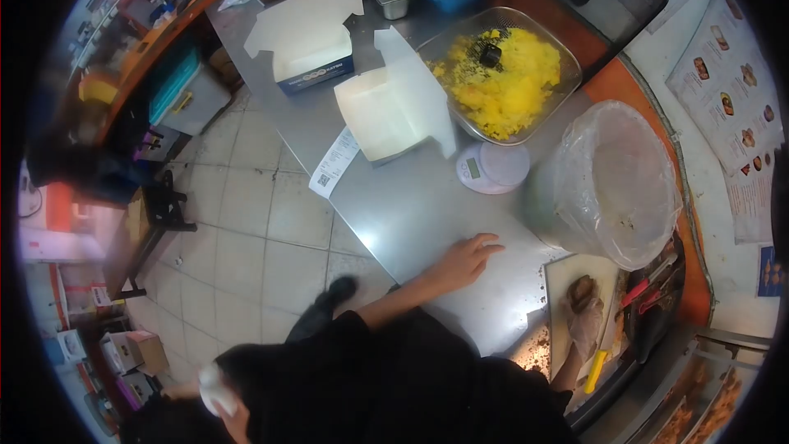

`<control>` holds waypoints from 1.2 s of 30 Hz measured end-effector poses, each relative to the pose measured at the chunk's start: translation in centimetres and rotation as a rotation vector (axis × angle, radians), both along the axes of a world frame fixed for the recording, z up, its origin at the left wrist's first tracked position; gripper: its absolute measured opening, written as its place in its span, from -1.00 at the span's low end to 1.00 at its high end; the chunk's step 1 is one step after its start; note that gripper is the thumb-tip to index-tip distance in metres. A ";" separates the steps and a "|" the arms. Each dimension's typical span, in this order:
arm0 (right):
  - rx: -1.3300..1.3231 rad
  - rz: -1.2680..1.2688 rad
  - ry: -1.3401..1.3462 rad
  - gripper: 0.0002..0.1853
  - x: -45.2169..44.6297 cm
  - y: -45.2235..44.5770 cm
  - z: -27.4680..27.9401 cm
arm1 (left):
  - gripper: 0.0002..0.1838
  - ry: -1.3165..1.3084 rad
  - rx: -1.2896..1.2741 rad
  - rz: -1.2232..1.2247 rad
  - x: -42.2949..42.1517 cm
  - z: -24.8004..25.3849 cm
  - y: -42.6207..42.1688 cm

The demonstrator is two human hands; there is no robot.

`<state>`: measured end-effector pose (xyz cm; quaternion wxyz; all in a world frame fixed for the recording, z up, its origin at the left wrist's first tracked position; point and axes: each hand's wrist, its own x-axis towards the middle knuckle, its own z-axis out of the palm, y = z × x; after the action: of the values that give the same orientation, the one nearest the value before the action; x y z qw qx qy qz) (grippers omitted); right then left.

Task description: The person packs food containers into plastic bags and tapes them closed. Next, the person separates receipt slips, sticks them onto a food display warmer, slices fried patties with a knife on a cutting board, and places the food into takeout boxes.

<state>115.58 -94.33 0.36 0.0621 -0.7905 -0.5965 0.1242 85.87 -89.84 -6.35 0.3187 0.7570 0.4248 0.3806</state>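
Note:
My left hand [470,263] reaches over the steel counter [411,238] with its fingers stretched out and nothing in it. My right hand [585,330], in a clear plastic glove, is on the white cutting board [567,275] at the lower right. Its fingers are round a browned piece of food [581,292], perhaps meat; the grip is partly hidden. A knife with a yellow handle [597,372] lies just right of that hand. Beyond my left hand is a small white kitchen scale [493,168].
Two open cardboard boxes [312,49] [394,115] stand near a paper receipt [335,163]. A mesh basket [567,86] holds yellow rice. A plastic-lined bin [616,185] stands near red-handled tongs [649,288]. Another person's hand [234,421] holds something white at lower left.

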 end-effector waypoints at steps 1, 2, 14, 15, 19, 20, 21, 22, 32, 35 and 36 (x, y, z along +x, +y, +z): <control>-0.079 -0.086 0.058 -0.15 0.4 0.3 -0.1 | -0.62 -0.003 -0.021 -0.006 0.1 0.0 -0.4; -0.075 -0.083 0.064 -0.15 0.9 0.3 -0.2 | -0.63 -0.007 -0.044 -0.013 0.2 0.0 -0.9; 0.113 0.013 -0.031 -0.29 0.5 2.7 1.3 | -0.63 -0.007 -0.079 -0.036 0.2 -0.5 -2.5; 0.121 0.052 -0.093 -0.32 0.3 2.7 0.4 | -0.63 -0.009 -0.076 -0.040 0.3 -0.3 -2.4; 0.098 -0.048 0.010 -0.40 0.7 3.3 -2.1 | -0.64 -0.018 -0.101 -0.063 0.4 0.2 -2.3; 0.082 -0.128 0.047 -0.39 0.9 3.4 -1.4 | -0.64 -0.031 -0.102 -0.072 0.7 0.3 -2.3; 0.114 -0.169 -0.069 -0.42 2.0 3.7 -2.7 | -0.64 -0.043 -0.090 -0.124 1.0 0.4 -2.3; 0.053 -0.220 0.028 -0.47 3.7 4.1 -3.9 | -0.66 -0.028 -0.025 -0.085 0.9 0.5 -2.5; 0.375 -0.285 -0.254 -0.41 2.7 1.5 -0.1 | -0.73 0.061 -0.063 -0.142 1.3 1.7 -2.9; 0.464 -0.284 -0.191 -0.43 4.7 -4.0 -0.4 | -0.74 0.084 0.166 -0.189 2.5 1.1 -2.5; 0.401 -0.332 -0.142 -0.42 6.2 -5.6 -0.3 | -0.75 0.101 0.083 -0.174 3.2 1.9 -2.8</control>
<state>121.83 -99.97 0.05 0.1948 -0.8562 -0.4742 -0.0641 89.06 -92.60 -4.41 0.2969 0.8220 0.3567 0.3300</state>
